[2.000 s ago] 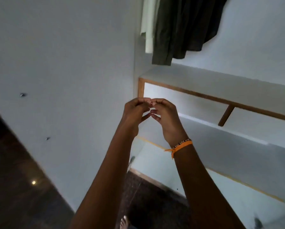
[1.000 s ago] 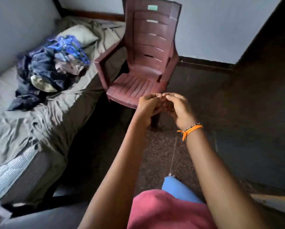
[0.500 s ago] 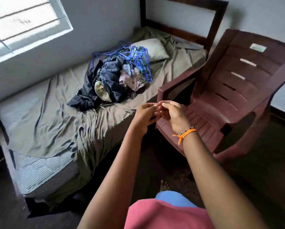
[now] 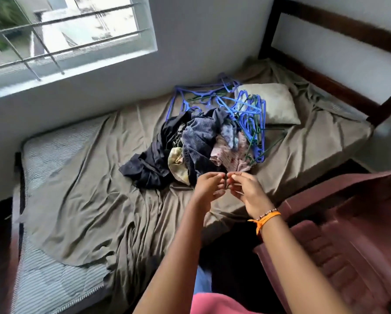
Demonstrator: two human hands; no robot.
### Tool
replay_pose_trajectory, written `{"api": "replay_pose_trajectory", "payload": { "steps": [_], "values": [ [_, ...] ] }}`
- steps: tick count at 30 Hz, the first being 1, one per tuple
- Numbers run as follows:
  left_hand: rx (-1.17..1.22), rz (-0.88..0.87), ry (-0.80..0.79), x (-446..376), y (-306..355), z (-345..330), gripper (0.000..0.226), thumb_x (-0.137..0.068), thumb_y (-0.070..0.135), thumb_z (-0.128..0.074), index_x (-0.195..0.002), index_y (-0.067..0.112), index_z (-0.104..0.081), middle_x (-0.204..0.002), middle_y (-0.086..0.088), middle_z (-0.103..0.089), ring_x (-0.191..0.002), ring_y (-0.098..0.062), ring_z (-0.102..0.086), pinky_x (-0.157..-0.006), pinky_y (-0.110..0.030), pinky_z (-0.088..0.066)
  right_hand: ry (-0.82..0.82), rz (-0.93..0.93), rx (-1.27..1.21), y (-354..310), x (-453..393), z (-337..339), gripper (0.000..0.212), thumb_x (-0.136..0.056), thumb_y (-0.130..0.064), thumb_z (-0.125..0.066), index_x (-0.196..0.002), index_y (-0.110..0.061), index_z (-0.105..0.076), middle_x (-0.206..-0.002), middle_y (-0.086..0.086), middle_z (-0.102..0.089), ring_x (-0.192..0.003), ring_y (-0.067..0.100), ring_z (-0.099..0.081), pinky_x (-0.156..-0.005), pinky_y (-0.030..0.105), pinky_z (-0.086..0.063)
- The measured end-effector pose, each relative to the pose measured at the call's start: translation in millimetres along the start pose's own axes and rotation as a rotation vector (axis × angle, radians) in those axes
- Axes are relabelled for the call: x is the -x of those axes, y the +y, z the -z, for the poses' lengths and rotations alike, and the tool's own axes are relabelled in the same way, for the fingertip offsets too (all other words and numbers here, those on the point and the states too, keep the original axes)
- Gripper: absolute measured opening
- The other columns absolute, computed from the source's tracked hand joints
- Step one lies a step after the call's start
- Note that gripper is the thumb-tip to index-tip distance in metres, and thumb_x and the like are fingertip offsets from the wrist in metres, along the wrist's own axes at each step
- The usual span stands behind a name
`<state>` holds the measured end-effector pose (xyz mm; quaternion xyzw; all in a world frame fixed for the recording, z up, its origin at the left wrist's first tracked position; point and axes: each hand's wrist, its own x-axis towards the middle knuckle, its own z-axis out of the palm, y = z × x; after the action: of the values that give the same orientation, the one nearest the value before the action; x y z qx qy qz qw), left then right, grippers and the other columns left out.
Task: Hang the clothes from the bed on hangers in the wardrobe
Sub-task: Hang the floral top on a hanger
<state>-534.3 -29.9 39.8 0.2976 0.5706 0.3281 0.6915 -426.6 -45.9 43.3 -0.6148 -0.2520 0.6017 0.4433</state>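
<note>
A heap of clothes [image 4: 196,143], mostly dark blue with pale pink and yellow pieces, lies in the middle of the bed [image 4: 88,189]. Several blue and green hangers [image 4: 246,109] are tangled at the back and right of the heap. My left hand [image 4: 209,186] and my right hand [image 4: 246,191] are held together in the air just in front of the heap. Their curled fingertips meet and pinch a small dark thing that I cannot identify. Neither hand touches the clothes. The wardrobe is out of view.
A grey pillow [image 4: 269,103] lies by the dark wooden headboard [image 4: 326,30]. A maroon plastic chair [image 4: 348,223] stands close on the right, against the bed's edge. A barred window [image 4: 65,30] is in the wall behind the bed. The olive sheet is rumpled.
My view has swung from the wardrobe, past the chair, to the bed, and I am now closer to the heap. My hands have stayed together with fingertips touching throughout.
</note>
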Motion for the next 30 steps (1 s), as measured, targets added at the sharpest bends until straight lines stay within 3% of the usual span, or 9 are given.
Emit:
{"api": "replay_pose_trajectory", "payload": {
  "steps": [10, 13, 17, 20, 23, 25, 26, 28, 30],
  "values": [
    [0.007, 0.186, 0.056, -147.9, 76.1, 61.7, 0.019, -0.096, 0.012, -0.05, -0.08, 0.018, -0.057, -0.065, 0.004, -0.046, -0.05, -0.004, -0.04, -0.048, -0.013, -0.036, 0.021, -0.107, 0.127, -39.8, -159.9, -75.9, 0.027, -0.097, -0.004, -0.04, -0.08, -0.015, -0.057, -0.07, 0.0, -0.054, -0.053, 0.003, -0.046, -0.053, 0.013, -0.037],
    [0.017, 0.206, 0.066, -186.1, 89.6, 69.6, 0.019, -0.096, 0.012, -0.049, -0.081, 0.019, -0.057, -0.066, 0.005, -0.046, -0.049, -0.002, -0.04, -0.049, -0.012, -0.035, -0.049, -0.042, 0.328, -54.3, -217.2, -101.0, 0.022, -0.096, -0.001, -0.039, -0.094, -0.004, -0.061, -0.075, 0.002, -0.054, -0.05, 0.0, -0.049, -0.049, 0.008, -0.038],
    [0.073, 0.213, 0.12, -222.3, 104.9, 81.6, 0.021, -0.098, 0.01, -0.047, -0.08, 0.018, -0.055, -0.066, 0.004, -0.046, -0.042, 0.002, -0.039, -0.047, -0.011, -0.032, -0.155, 0.207, 0.649, -79.4, -303.9, -142.0, 0.025, -0.092, 0.001, -0.043, -0.108, 0.001, -0.063, -0.106, 0.009, -0.056, -0.081, 0.022, -0.059, -0.074, 0.024, -0.05],
    [0.098, 0.221, 0.203, -253.1, 109.3, 95.0, 0.02, -0.097, 0.01, -0.05, -0.079, 0.017, -0.057, -0.066, 0.003, -0.049, -0.044, 0.001, -0.042, -0.046, -0.01, -0.035, -0.253, 0.323, 0.9, -81.0, -378.7, -170.6, 0.026, -0.09, 0.0, -0.046, -0.108, 0.004, -0.065, -0.135, 0.014, -0.044, -0.12, 0.029, -0.051, -0.107, 0.033, -0.033],
    [0.148, 0.227, 0.265, -276.9, 106.8, 105.8, 0.016, -0.096, 0.007, -0.05, -0.084, 0.012, -0.059, -0.067, 0.001, -0.05, -0.049, -0.003, -0.043, -0.043, -0.009, -0.037, -0.273, 0.224, 1.161, -77.1, -442.2, -185.3, 0.032, -0.091, -0.006, -0.047, -0.117, 0.004, -0.061, -0.154, 0.01, -0.024, -0.126, 0.024, -0.047, -0.105, 0.027, -0.034],
    [0.162, 0.231, 0.278, -287.9, 107.2, 110.4, 0.013, -0.095, 0.006, -0.05, -0.086, 0.009, -0.06, -0.068, 0.0, -0.049, -0.05, -0.004, -0.041, -0.042, -0.009, -0.035, -0.283, 0.092, 1.249, -73.1, -471.6, -188.3, 0.032, -0.092, -0.008, -0.046, -0.117, 0.01, -0.056, -0.152, 0.012, -0.028, -0.121, 0.027, -0.051, -0.099, 0.029, -0.04],
    [0.165, 0.232, 0.279, -292.4, 109.0, 112.4, 0.012, -0.095, 0.006, -0.05, -0.088, 0.008, -0.06, -0.069, 0.0, -0.049, -0.05, -0.003, -0.041, -0.042, -0.009, -0.035, -0.279, 0.053, 1.245, -74.0, -479.4, -188.8, 0.024, -0.093, -0.008, -0.045, -0.1, 0.012, -0.057, -0.141, 0.016, -0.043, -0.116, 0.029, -0.053, -0.094, 0.03, -0.043],
    [0.173, 0.24, 0.294, -302.7, 116.2, 115.4, 0.016, -0.096, 0.01, -0.048, -0.086, 0.009, -0.06, -0.071, -0.001, -0.051, -0.049, -0.002, -0.045, -0.044, -0.01, -0.039, -0.266, 0.036, 1.12, -81.1, -479.4, -188.3, 0.024, -0.094, -0.006, -0.043, -0.073, -0.001, -0.052, -0.097, 0.02, -0.06, -0.095, 0.028, -0.056, -0.082, 0.033, -0.047],
    [0.215, 0.296, 0.308, -311.5, 126.9, 116.0, 0.026, -0.1, 0.025, -0.043, -0.084, 0.011, -0.059, -0.076, -0.003, -0.055, -0.056, -0.005, -0.052, -0.054, -0.015, -0.044, -0.301, 0.057, 0.89, -88.0, -463.2, -179.6, 0.021, -0.092, 0.001, -0.043, -0.085, 0.0, -0.062, -0.092, 0.023, -0.058, -0.087, 0.026, -0.053, -0.089, 0.041, -0.046]
  ]
}}
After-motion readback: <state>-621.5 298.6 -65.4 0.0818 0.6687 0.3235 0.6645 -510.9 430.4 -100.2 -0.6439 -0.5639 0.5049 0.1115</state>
